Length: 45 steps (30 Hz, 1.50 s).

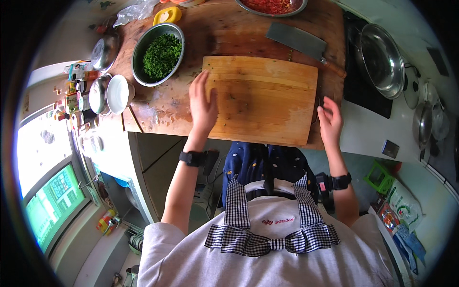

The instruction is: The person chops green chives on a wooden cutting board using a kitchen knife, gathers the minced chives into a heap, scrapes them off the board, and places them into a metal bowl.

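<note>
A wooden cutting board (263,100) lies before me at the table's front edge, with a few green bits scattered on it. My left hand (203,104) is at the board's left edge, thumb spread from the fingers, holding nothing; whether it touches the board I cannot tell. Just off the right edge is my right hand (330,116), fingers apart and nothing in it, near a dark loop (316,110) at the board's side. Behind the board's far right corner rests a cleaver (297,39), its wooden handle pointing right. To the left stands a metal bowl (136,62) of chopped greens (162,56).
At the far edge is a metal bowl (272,13) of chopped red food. Chopsticks (135,119) and a white bowl (120,94) stand left, by several jars (84,100). On the right, a large metal pan (382,61) sits over a black cooktop (371,102), near a phone-like device (390,149).
</note>
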Motion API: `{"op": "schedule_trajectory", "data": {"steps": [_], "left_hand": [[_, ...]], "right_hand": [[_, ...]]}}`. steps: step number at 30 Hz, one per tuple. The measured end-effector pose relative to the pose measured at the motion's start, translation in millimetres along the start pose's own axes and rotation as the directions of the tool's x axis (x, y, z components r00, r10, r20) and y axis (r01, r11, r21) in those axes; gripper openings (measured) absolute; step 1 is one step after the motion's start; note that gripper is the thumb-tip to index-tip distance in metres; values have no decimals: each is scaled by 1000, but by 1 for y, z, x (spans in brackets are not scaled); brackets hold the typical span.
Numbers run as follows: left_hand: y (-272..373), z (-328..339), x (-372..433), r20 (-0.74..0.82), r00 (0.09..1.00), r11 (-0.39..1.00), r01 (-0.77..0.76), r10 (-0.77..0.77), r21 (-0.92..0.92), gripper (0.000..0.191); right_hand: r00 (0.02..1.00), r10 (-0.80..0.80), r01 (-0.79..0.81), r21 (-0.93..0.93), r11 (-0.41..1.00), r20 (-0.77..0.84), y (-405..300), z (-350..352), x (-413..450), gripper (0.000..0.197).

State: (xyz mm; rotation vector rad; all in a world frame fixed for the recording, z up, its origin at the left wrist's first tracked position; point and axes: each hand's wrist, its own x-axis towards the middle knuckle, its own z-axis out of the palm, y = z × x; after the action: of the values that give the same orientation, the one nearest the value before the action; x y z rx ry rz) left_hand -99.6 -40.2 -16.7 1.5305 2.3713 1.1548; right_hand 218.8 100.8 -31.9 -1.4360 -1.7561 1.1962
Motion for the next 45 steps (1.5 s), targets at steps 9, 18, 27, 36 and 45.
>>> {"op": "schedule_trajectory", "data": {"steps": [9,18,27,36,45], "left_hand": [[-28,-7,-81,71,911,914,406,-406,4,38],[-44,-26,-61,339,618,372,737,-710,-564,36],[-45,-9,-47,529,538,-29,683,-657,-730,58],[4,-46,27,303,767,99,427,-566,-899,53],[-86,-74,110,-144,989,961,-74,36,-267,51]], "right_hand": [[798,603,-592,185,784,0,-16,12,-8,60],[855,428,-508,310,804,292,-82,-15,14,28],[835,22,-294,413,862,549,-256,-10,28,16],[718,-190,-225,481,847,670,-411,61,32,26],[599,-436,-54,577,815,672,-449,123,44,22]]}}
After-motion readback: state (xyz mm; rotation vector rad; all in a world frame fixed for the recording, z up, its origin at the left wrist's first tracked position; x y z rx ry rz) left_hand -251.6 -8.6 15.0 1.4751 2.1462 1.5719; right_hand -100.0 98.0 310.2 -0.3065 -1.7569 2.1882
